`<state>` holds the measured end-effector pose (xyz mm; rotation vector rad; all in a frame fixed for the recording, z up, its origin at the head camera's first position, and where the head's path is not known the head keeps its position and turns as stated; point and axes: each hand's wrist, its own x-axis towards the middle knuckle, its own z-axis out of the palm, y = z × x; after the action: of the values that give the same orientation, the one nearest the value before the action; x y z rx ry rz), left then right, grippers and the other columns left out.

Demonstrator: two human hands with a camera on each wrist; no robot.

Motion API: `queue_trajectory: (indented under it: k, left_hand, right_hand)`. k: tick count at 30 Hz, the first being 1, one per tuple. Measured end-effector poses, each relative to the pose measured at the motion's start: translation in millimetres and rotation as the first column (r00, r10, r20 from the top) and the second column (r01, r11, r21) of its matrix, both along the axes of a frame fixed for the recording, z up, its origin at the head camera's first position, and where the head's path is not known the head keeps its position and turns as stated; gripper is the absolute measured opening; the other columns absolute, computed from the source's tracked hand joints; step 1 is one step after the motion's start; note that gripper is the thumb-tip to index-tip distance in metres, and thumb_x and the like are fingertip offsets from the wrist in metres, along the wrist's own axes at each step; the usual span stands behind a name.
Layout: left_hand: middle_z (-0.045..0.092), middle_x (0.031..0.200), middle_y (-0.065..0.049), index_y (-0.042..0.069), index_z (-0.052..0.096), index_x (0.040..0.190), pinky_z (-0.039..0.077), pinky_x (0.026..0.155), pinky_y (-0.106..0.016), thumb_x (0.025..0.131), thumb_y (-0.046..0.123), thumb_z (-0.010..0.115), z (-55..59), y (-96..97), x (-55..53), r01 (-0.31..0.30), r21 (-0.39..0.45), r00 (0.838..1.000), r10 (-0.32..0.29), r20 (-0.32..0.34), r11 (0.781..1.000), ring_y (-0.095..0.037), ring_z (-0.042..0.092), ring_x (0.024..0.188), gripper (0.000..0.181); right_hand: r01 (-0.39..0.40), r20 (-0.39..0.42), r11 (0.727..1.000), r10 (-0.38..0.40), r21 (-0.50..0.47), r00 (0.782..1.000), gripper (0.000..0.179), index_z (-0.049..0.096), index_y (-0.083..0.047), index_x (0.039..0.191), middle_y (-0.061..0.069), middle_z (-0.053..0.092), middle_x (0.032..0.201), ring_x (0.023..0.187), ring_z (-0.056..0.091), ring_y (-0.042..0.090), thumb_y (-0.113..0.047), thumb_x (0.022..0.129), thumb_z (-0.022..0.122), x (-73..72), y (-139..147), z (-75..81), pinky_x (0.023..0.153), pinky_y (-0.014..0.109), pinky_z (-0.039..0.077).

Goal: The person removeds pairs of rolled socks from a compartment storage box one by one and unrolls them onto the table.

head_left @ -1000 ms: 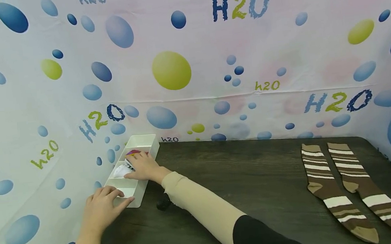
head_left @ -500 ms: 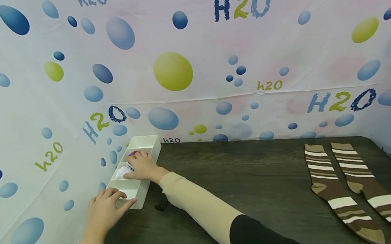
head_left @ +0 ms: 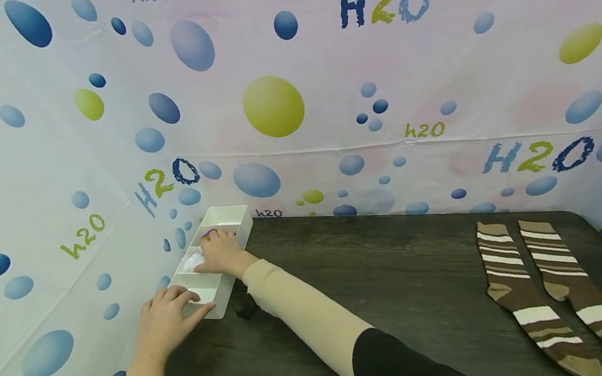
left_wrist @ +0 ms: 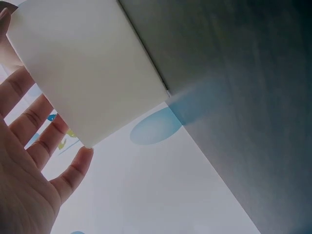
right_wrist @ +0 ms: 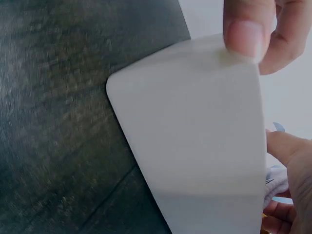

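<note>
Before a patterned backdrop (head_left: 318, 138), an apparent tucking-in step plays out on a dark table (head_left: 368, 283); striped socks (head_left: 512, 298) lie along its right edge, well apart from a white divided box (head_left: 228, 291) near the back left corner; the backdrop crowds the box's left side, so open room lies rightward; the left hand (head_left: 164, 322) touches the box's near end, fingers loosely extended; the right hand (head_left: 221, 253) arches over a white bundle (head_left: 194, 261), second compartment from that end, its grip impossible to tell; the next move likely calls for clearing the rims.
</note>
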<state>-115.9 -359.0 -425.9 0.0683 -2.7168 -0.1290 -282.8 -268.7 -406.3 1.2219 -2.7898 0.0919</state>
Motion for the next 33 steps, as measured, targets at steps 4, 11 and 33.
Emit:
queue_trajectory:
  k: [4, 11, 33]
  left_hand:
    - [0.066, 0.095, -0.003, 0.018, 0.072, 0.084, 0.041, 0.081, -0.061, 0.077, 0.056, 0.074, 0.3, 0.2, 1.1, 0.001, 0.004, 1.000, -0.001, -0.008, 1.000, -0.033, 0.058, 0.095, 0.038]
    - [0.066, 0.095, -0.003, 0.018, 0.072, 0.086, 0.040, 0.082, -0.061, 0.078, 0.058, 0.073, 2.3, 1.7, 1.1, -0.014, 0.020, 1.000, 0.014, 0.022, 1.000, -0.033, 0.057, 0.095, 0.041]
    - [0.066, 0.097, -0.006, 0.015, 0.072, 0.091, 0.044, 0.078, -0.063, 0.079, 0.059, 0.071, 2.6, 1.5, -0.7, -0.033, 0.039, 0.997, 0.030, 0.072, 0.999, -0.032, 0.057, 0.091, 0.045]
  right_hand:
    - [-0.017, 0.015, 0.998, 0.016, 0.061, 1.000, 0.063, 0.058, -0.026, 0.130, -0.002, 0.054, 0.136, 0.125, 0.047, 0.014, -0.070, 0.086, 0.054, -1.2, -0.9, 5.7, 0.102, 0.033, 0.041]
    - [-0.057, 0.057, 0.986, 0.048, 0.159, 0.997, 0.052, 0.060, -0.031, 0.127, -0.005, 0.049, 0.143, 0.132, 0.041, 0.013, -0.063, 0.086, 0.059, -5.2, 1.2, 15.5, 0.108, 0.033, 0.036]
    - [-0.137, 0.022, 0.988, 0.136, 0.063, 0.990, 0.042, 0.063, -0.036, 0.128, -0.004, 0.048, 0.135, 0.129, 0.037, 0.015, -0.053, 0.090, 0.061, -13.1, 9.8, -4.3, 0.106, 0.034, 0.034]
